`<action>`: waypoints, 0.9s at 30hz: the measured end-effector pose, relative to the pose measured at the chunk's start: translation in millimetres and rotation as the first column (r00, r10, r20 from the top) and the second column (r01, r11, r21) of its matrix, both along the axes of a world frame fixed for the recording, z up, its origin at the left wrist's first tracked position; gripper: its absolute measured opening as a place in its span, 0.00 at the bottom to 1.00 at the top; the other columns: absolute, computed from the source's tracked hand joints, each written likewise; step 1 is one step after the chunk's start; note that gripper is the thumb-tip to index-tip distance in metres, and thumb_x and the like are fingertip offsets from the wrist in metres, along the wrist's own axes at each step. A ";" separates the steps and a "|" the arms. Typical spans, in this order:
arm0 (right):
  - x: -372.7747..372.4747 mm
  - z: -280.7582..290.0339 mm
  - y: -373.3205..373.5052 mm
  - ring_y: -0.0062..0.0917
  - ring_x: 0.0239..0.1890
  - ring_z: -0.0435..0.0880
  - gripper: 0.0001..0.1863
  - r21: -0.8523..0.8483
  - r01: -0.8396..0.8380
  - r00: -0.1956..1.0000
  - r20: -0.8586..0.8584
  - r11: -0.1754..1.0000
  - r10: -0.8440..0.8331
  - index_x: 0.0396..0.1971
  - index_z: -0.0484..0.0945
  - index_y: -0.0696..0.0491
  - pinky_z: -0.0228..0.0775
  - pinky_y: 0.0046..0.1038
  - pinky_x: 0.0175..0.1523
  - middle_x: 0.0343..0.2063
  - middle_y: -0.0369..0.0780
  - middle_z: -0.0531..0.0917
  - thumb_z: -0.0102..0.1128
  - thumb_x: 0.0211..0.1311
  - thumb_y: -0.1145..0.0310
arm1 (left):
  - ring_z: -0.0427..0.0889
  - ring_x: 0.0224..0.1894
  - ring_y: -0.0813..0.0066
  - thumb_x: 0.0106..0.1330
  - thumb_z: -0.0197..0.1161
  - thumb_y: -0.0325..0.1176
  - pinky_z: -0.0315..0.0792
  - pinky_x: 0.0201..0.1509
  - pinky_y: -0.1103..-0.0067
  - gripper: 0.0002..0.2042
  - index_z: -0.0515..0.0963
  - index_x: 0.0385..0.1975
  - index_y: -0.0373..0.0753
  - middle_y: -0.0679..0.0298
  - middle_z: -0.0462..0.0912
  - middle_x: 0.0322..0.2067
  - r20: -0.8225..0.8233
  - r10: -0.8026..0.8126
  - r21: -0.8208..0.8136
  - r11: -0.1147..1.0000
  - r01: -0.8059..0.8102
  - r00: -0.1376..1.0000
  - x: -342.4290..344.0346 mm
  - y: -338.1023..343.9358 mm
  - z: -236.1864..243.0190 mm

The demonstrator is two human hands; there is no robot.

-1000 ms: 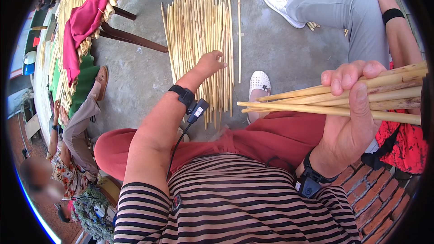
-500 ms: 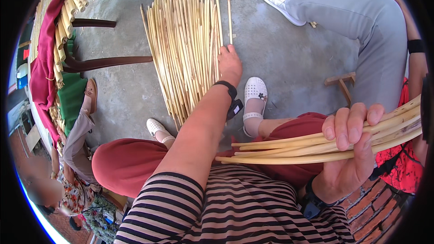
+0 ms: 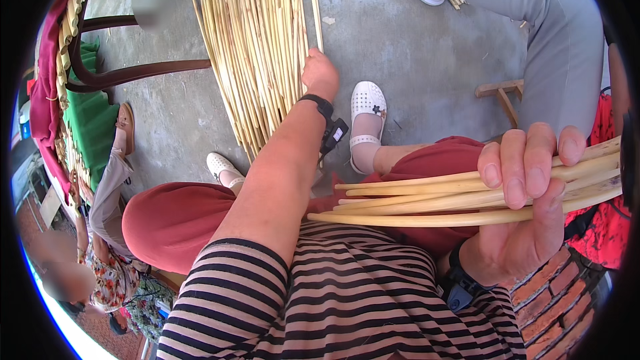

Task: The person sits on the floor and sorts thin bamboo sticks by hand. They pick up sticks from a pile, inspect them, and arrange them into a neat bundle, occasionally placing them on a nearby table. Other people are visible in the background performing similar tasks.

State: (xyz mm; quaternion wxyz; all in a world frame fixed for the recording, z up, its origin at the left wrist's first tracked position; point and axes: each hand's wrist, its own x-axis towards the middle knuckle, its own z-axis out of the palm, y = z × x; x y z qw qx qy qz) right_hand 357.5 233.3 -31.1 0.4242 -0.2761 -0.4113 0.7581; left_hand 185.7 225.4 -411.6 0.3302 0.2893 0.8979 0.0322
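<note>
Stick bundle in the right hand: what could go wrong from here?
The held sticks splay at their free ends, away from the right hand, so one might slip loose. Those ends also lie over the red trousers and could catch the cloth. The left hand, close beside the floor pile, might knock its loose sticks askew.

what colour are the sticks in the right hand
The sticks are pale yellow, seen best in the head view.
</note>
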 end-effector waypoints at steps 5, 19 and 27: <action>1.7 6.6 -5.8 0.18 0.30 0.68 0.10 0.070 -0.052 0.999 -0.013 0.996 0.053 0.43 0.62 0.48 0.61 0.27 0.42 0.30 0.34 0.69 0.51 0.66 0.72 | 0.82 0.41 0.65 0.65 0.52 0.28 0.75 0.44 0.66 0.06 0.72 0.40 0.39 0.57 0.81 0.37 0.480 0.000 -0.019 1.000 0.010 0.877 -29.7 -4.1 20.6; -49.9 -6.7 -39.3 0.45 0.52 0.75 0.14 0.135 0.030 0.999 0.041 0.990 -0.036 0.47 0.69 0.60 0.69 0.42 0.56 0.51 0.56 0.73 0.54 0.63 0.74 | 0.73 0.56 0.60 0.68 0.54 0.41 0.64 0.61 0.69 0.11 0.73 0.41 0.41 0.51 0.75 0.52 0.770 -0.633 0.612 0.693 -0.381 0.086 -60.3 -116.8 268.2; -107.5 -16.7 -62.0 0.39 0.41 0.82 0.16 0.017 -0.200 0.975 -0.096 0.980 0.201 0.48 0.67 0.67 0.79 0.35 0.44 0.39 0.53 0.79 0.52 0.62 0.77 | 0.74 0.41 0.83 0.69 0.53 0.41 0.70 0.46 0.82 0.19 0.66 0.55 0.40 0.69 0.76 0.38 0.750 -0.603 0.654 0.737 -0.168 0.272 -75.8 -172.6 312.5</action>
